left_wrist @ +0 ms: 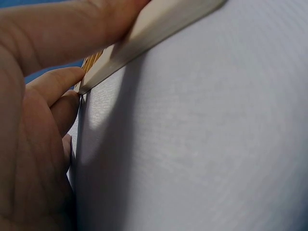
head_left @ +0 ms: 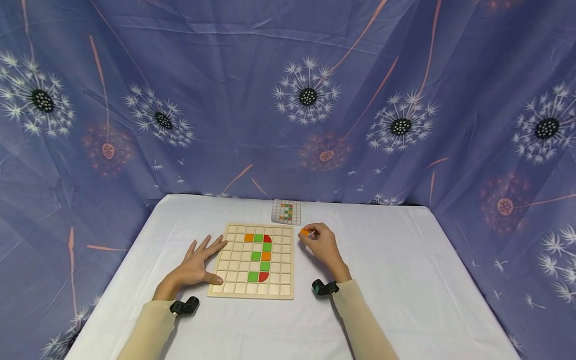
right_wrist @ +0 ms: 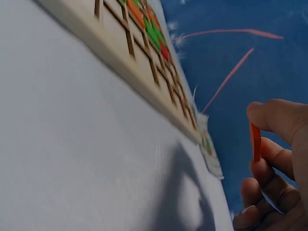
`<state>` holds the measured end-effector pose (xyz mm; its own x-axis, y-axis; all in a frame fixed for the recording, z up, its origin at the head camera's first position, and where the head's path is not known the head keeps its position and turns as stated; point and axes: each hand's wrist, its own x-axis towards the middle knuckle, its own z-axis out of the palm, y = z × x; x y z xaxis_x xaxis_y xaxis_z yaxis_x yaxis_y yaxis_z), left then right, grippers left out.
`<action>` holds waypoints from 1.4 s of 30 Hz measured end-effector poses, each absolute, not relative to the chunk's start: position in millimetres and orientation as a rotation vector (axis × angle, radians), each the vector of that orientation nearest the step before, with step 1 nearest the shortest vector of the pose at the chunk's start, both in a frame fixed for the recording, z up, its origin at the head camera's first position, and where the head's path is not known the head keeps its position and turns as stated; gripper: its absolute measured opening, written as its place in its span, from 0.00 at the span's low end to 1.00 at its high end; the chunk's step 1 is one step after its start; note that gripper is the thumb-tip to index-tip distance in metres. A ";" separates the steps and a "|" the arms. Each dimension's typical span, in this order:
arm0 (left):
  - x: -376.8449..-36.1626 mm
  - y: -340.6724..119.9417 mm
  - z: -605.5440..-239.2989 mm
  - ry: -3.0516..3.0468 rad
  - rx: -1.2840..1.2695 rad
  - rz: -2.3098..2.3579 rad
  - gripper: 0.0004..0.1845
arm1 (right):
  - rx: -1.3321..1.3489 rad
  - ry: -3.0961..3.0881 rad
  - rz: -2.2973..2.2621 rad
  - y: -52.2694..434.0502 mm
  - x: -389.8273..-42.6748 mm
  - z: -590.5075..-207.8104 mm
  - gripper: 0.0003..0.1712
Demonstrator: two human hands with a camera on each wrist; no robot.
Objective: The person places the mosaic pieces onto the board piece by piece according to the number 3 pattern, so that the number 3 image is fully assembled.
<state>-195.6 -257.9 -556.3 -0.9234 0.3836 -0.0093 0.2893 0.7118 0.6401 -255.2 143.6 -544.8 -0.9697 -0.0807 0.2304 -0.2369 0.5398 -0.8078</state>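
Note:
A square wooden grid board point(head_left: 252, 296) lies on the table, holding several green, orange and red tiles that form a "3"-like shape. The red tiles point(head_left: 267, 239) have one rounded corner. My left hand point(head_left: 193, 267) rests along the board's left side with fingers spread, its thumb point(left_wrist: 72, 33) and fingertips touching the rim. Just off the board's upper right edge, my right hand point(head_left: 323, 245) pinches a thin orange tile point(right_wrist: 255, 143) between thumb and fingers. It is raised above the table in the right wrist view.
A small printed card point(head_left: 286, 212) with a similar coloured grid figure lies behind the board. White cloth point(head_left: 382, 260) covers the table. A blue flowered curtain point(head_left: 234, 100) hangs at the back and sides. Each wrist wears a black camera point(head_left: 325, 287).

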 end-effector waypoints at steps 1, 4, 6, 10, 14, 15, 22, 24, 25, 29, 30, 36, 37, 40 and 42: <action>-195.5 -257.9 -556.2 2.773 0.548 1.003 0.64 | 0.284 -2.602 1.415 141.9 -252.2 -543.5 0.14; -195.4 -257.7 -556.3 2.772 0.551 1.008 0.64 | 0.319 -2.603 1.412 137.0 -243.8 -540.2 0.14; -195.3 -257.4 -556.2 2.771 0.551 1.013 0.64 | 0.347 -2.603 1.410 133.7 -238.6 -538.7 0.14; -195.6 -257.0 -556.6 2.775 0.554 1.009 0.64 | 0.396 -2.599 1.382 126.0 -229.7 -536.9 0.14; -195.9 -257.4 -556.8 2.779 0.552 1.000 0.63 | 0.443 -2.593 1.388 117.1 -220.4 -534.0 0.14; -195.9 -257.5 -556.7 2.781 0.551 0.996 0.63 | 0.451 -2.595 1.395 115.0 -218.2 -533.6 0.14; -196.1 -257.0 -555.0 2.783 0.544 0.986 0.63 | 0.509 -2.615 1.453 100.6 -205.8 -528.4 0.14; -196.1 -256.0 -554.0 2.778 0.549 0.991 0.63 | 0.522 -2.618 1.456 97.1 -203.2 -527.9 0.14; -196.1 -255.6 -553.6 2.774 0.551 0.993 0.63 | 0.539 -2.617 1.449 95.3 -202.2 -527.9 0.15; -196.0 -254.7 -552.8 2.767 0.555 1.007 0.62 | 0.600 -2.620 1.438 88.3 -198.3 -529.0 0.16; -195.9 -254.8 -552.8 2.768 0.555 1.005 0.62 | 0.622 -2.620 1.439 86.5 -197.2 -529.3 0.16; -195.6 -255.7 -553.8 2.769 0.553 1.005 0.62 | 0.721 -2.636 1.492 74.2 -190.2 -530.7 0.18; -195.6 -255.9 -553.9 2.770 0.552 1.003 0.62 | 0.737 -2.636 1.492 72.0 -189.1 -531.1 0.18; -195.7 -256.3 -554.1 2.776 0.545 0.994 0.62 | 0.770 -2.638 1.479 65.6 -185.7 -533.7 0.17; -195.6 -256.5 -554.2 2.782 0.540 0.984 0.62 | 0.791 -2.649 1.459 61.5 -183.2 -535.8 0.16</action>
<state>-195.6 -256.5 -554.2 -0.9254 0.3787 -0.0136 0.2859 0.7212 0.6310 -183.2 61.5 -535.8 -0.8718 -0.4216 0.2494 -0.4362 0.4364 -0.7869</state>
